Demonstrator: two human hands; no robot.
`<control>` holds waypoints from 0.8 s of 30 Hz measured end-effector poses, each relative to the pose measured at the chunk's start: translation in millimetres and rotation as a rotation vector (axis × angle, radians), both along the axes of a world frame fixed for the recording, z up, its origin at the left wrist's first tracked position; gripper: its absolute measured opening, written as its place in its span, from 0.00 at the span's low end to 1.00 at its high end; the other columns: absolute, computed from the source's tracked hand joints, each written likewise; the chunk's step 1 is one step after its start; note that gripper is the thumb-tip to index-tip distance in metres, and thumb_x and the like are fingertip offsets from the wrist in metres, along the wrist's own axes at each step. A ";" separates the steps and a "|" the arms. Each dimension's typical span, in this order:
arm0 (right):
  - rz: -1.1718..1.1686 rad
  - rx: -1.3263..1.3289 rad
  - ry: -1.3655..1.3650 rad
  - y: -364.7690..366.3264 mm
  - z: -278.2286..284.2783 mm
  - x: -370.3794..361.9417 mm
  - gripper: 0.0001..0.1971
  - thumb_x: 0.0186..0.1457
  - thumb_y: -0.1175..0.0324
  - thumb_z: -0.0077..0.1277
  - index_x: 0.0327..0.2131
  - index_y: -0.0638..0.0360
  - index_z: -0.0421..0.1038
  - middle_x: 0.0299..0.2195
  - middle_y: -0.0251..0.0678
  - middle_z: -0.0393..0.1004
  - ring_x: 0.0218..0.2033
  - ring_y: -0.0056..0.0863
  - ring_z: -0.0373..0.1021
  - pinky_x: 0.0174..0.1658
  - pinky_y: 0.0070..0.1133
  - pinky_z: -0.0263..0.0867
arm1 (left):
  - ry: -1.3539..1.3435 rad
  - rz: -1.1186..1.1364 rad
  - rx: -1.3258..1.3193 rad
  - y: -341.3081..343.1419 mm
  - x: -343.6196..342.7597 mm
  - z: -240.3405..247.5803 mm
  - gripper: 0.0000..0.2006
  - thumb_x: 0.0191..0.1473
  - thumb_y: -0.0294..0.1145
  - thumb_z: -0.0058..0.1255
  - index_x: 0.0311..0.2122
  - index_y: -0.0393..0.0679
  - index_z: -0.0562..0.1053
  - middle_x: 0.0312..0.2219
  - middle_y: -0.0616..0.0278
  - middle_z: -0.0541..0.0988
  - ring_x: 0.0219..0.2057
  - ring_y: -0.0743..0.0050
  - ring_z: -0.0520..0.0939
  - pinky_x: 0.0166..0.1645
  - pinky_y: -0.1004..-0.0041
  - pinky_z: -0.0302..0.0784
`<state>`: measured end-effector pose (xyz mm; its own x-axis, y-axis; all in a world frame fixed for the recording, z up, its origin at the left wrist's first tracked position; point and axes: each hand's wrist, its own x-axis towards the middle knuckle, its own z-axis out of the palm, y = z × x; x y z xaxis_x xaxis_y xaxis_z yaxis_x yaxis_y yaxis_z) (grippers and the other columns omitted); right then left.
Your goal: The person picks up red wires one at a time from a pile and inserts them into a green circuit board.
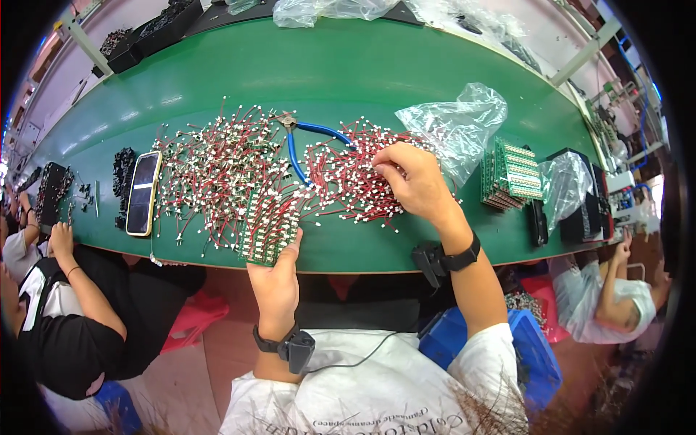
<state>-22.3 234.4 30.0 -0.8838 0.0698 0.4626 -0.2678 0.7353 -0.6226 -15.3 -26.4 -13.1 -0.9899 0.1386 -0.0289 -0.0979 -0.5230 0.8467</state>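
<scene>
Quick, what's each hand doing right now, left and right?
Left hand: holding a green circuit panel by its near end.
Right hand: fingers curled at the red-wired connectors; whether it grips one can't be told.

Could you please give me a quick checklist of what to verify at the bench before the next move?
1. Green circuit board panel with white connectors and red wires supported: ok, the left hand holds it by its near end.
2. Right hand at the right-hand heap of red wires with white connectors: ok.
3. Single wire between the right fingers: cannot tell, too small.
4. Blue-handled metal pliers clear of wires: not ok, handle ends reach the heap.
5. Stack of green circuit boards apart from both hands: ok, right of them.
</scene>
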 end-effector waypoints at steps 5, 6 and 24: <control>-0.006 -0.105 -0.038 2.3 -0.5 4.4 0.07 0.54 0.81 0.51 0.36 0.63 0.76 0.27 0.37 0.75 0.27 0.26 0.72 0.32 0.21 0.67 | -0.064 -0.023 0.051 6.8 -0.9 6.3 0.24 0.53 0.08 0.42 0.56 0.34 0.65 0.48 0.55 0.75 0.48 0.68 0.78 0.59 0.61 0.73; 0.001 -0.147 -0.124 1.0 0.5 6.3 0.08 0.55 0.81 0.51 0.37 0.63 0.77 0.26 0.36 0.75 0.27 0.23 0.72 0.32 0.20 0.67 | -0.064 -0.021 0.051 7.7 -1.3 5.6 0.24 0.53 0.08 0.42 0.56 0.34 0.65 0.48 0.55 0.75 0.48 0.68 0.78 0.59 0.61 0.73; 0.301 -0.145 0.068 -98.7 -5.1 42.9 0.07 0.47 0.81 0.58 0.32 0.63 0.74 0.28 0.39 0.73 0.30 0.37 0.71 0.33 0.28 0.68 | -0.095 -0.013 0.200 31.7 6.7 11.0 0.25 0.53 0.10 0.39 0.57 0.39 0.64 0.46 0.57 0.75 0.45 0.68 0.80 0.60 0.56 0.73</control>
<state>20.6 135.7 24.8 -0.8420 -0.1205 0.5258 -0.5043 0.5219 -0.6880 -8.6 5.4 -2.1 -0.9822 0.1637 -0.0922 -0.1798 -0.6776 0.7131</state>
